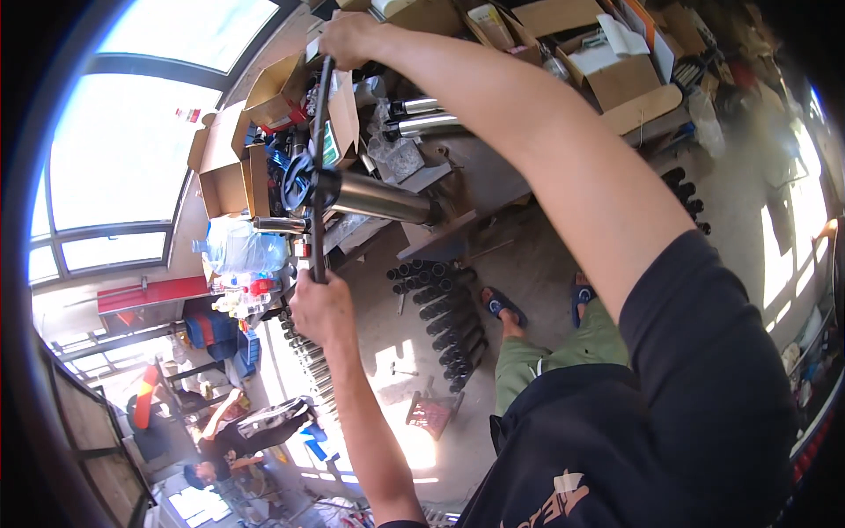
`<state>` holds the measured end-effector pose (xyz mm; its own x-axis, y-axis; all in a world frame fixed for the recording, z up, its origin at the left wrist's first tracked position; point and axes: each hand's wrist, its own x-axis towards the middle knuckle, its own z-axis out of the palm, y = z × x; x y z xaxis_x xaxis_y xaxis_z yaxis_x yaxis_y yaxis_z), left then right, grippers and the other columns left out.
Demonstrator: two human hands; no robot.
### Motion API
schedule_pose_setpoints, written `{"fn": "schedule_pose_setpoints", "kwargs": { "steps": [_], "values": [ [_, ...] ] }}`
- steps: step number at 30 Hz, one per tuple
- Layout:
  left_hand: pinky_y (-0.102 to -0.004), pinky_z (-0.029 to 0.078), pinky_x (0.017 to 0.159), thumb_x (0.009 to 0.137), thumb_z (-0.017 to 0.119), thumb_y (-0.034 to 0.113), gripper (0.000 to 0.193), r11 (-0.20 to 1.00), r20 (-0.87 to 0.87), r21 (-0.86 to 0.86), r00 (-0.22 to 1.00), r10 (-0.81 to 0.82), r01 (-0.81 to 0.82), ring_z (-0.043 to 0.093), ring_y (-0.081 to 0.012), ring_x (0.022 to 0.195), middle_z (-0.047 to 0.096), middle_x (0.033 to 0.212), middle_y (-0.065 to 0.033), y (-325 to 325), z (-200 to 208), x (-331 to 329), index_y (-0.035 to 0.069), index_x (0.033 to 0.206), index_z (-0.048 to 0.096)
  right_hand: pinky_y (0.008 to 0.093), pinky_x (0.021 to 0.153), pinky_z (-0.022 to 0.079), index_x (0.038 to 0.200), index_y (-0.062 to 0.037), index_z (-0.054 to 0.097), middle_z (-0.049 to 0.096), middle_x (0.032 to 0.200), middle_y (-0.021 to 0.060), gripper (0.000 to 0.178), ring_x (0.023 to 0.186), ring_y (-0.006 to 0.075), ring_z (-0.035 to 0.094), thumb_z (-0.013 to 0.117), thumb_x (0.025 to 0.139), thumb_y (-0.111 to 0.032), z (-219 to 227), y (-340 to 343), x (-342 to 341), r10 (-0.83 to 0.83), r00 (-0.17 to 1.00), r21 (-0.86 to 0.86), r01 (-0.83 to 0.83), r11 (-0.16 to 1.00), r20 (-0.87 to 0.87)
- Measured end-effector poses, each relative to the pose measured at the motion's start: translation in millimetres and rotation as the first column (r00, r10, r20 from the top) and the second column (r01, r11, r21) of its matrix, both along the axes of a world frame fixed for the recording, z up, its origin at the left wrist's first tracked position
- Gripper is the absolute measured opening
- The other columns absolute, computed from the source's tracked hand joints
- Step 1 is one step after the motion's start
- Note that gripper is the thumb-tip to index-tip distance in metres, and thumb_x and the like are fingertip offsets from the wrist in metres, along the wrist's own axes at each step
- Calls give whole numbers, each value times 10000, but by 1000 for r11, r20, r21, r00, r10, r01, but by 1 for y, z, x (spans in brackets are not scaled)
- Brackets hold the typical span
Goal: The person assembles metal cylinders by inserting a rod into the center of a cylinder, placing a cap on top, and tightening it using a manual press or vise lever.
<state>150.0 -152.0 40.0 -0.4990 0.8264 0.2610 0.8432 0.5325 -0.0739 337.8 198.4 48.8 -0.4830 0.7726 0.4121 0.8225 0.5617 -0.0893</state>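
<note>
Bare-handed work at a cluttered bench (509,167). A long dark bar (319,139) was held between the two hands, its long axis running near to far along the left part of the scene. Left hand (324,310) at the near end, fingers curled closed around it; right hand (350,40) at the far end, fingers likewise folded tight, though their tips were mostly turned out of sight. Key relation: the bar crossed the left end of a shiny metal tube (383,197), just at a dark round fitting (299,183) there. The tube's own long axis ran left to right, so the two lay roughly square to each other. From the left fingers the fitting lay on the far side; from the right fingers, on the near side. Of the two, the left hand looked the nearer to the crossing, with the longer stretch of bar on the right hand's side. Could not tell whether the bar passed through the fitting or only lay against it. The tube's right end sat by the bench edge; what gripped it there, if anything, was unclear. Open cardboard boxes (231,151) stood left of the fitting, apart from both hands.
</note>
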Motion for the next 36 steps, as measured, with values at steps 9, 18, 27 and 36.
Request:
{"fn": "schedule_pose_setpoints", "kwargs": {
  "steps": [9, 18, 27, 36],
  "values": [
    [-511, 476, 585, 808, 698, 208, 194, 800, -254, 186, 815, -521, 570, 631, -411, 633, 620, 685, -180, 15, -46, -148, 41, 791, 602, 330, 955, 424, 867, -226, 751, 725, 854, -12, 161, 910, 142, 688, 600, 921, -210, -6, -149, 57, -225, 970, 157, 237, 959, -87],
    [-460, 420, 562, 862, 730, 368, 349, 728, -210, 222, 761, -614, 649, 563, -379, 597, 571, 641, -125, 150, -41, -206, 85, 747, 562, 310, 650, 483, 745, -123, 701, 690, 721, 53, 93, 732, 204, 683, 646, 800, -174, -7, -306, 98, -236, 964, -119, 223, 968, -118],
    [-434, 451, 618, 734, 704, 250, 237, 483, -388, 539, 713, -584, 690, 601, -288, 709, 588, 666, -74, 152, -19, -117, 111, 604, 562, 357, 506, 458, 587, -24, 623, 542, 524, 81, 430, 486, 210, 547, 756, 811, -367, 44, -223, 170, 326, 942, -862, -234, 450, -86],
    [-364, 339, 536, 713, 694, 275, 345, 115, -481, 771, 691, -540, 626, 465, -221, 552, 441, 598, -42, 168, -26, -174, 116, 568, 425, 285, 434, 389, 1034, -147, 479, 526, 616, -10, 441, 454, 122, 462, 784, 856, -412, -28, -225, 159, -167, 976, -896, -194, -400, -138]
  ]
}}
